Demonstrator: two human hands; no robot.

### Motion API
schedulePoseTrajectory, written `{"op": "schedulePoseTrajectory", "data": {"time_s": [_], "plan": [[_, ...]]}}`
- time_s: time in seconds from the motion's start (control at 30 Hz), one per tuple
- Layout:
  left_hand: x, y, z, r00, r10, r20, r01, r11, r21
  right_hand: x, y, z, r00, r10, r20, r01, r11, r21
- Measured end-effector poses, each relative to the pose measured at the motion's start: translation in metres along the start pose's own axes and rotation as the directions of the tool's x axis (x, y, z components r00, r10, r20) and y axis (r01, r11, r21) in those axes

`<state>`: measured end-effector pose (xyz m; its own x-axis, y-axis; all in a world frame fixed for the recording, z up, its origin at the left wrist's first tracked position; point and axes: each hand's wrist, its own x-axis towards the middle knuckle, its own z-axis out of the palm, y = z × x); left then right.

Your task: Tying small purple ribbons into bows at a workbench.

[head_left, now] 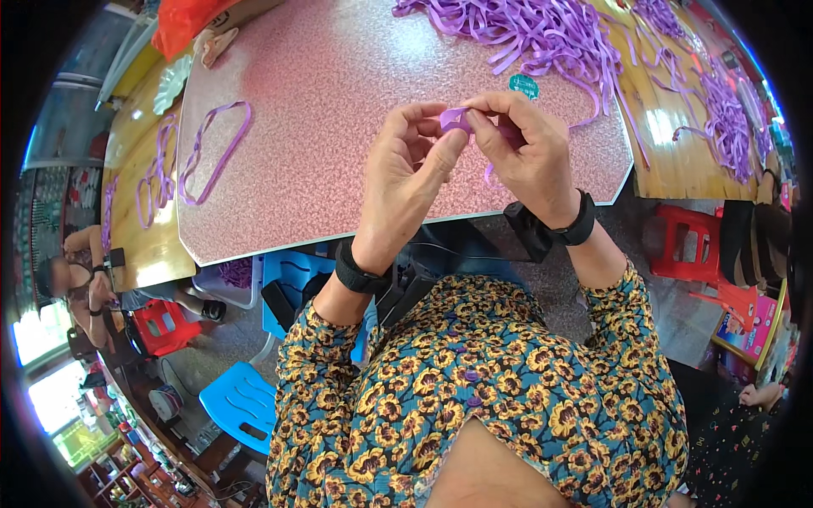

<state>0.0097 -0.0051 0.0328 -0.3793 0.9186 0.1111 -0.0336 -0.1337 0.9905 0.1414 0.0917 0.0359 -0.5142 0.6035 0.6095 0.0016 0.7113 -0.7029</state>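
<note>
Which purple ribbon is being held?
The ribbon pinched by left hand and right hand; the ribbon heap and left-side loop rest on the pink tabletop.

The narrow purple ribbon (455, 119) looks like smooth, faintly shiny cloth. The pink speckled angular tabletop (296, 161) is glossy; the long yellow-brown table (169, 243) is glossy wood. The rounded blue seat (241, 402) is plastic, the yellow-flowered shirt (542, 372) matt cloth.

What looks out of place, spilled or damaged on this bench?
No spill or clear damage. Mildly odd: the ribbon pile looks tangled, strands straying toward the pink table's right edge, and a lone teal disc sits nearby amid purple. The ribbon piece between left hand and right hand is too small to judge.
</note>
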Motion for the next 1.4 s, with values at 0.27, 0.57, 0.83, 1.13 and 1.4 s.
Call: {"op": "schedulePoseTrajectory", "data": {"time_s": [0.27, 0.57, 0.83, 1.13, 1.4], "plan": [[0.001, -0.001, -0.010, 0.985, -0.128, 0.116, 0.136, 0.989, -0.064, -0.001, -0.001, -0.009, 0.899, 0.361, 0.250, -0.438, 0.777, 0.452], [0.001, 0.005, -0.010, 0.967, -0.203, 0.151, 0.236, 0.938, -0.254, -0.002, -0.001, -0.009, 0.857, 0.418, 0.303, -0.514, 0.636, 0.576], [-0.003, 0.001, -0.011, 0.989, -0.080, 0.127, 0.077, 0.997, 0.034, -0.007, 0.002, -0.010, 0.775, 0.445, 0.450, -0.624, 0.418, 0.660], [-0.008, 0.001, -0.011, 0.988, 0.045, 0.149, -0.069, 0.985, 0.158, -0.008, 0.001, -0.004, 0.874, 0.404, 0.269, -0.476, 0.605, 0.638], [-0.006, 0.005, -0.008, 0.962, 0.236, 0.136, -0.267, 0.918, 0.292, -0.003, -0.003, 0.004, 0.912, 0.357, 0.200, -0.398, 0.661, 0.637]]}}
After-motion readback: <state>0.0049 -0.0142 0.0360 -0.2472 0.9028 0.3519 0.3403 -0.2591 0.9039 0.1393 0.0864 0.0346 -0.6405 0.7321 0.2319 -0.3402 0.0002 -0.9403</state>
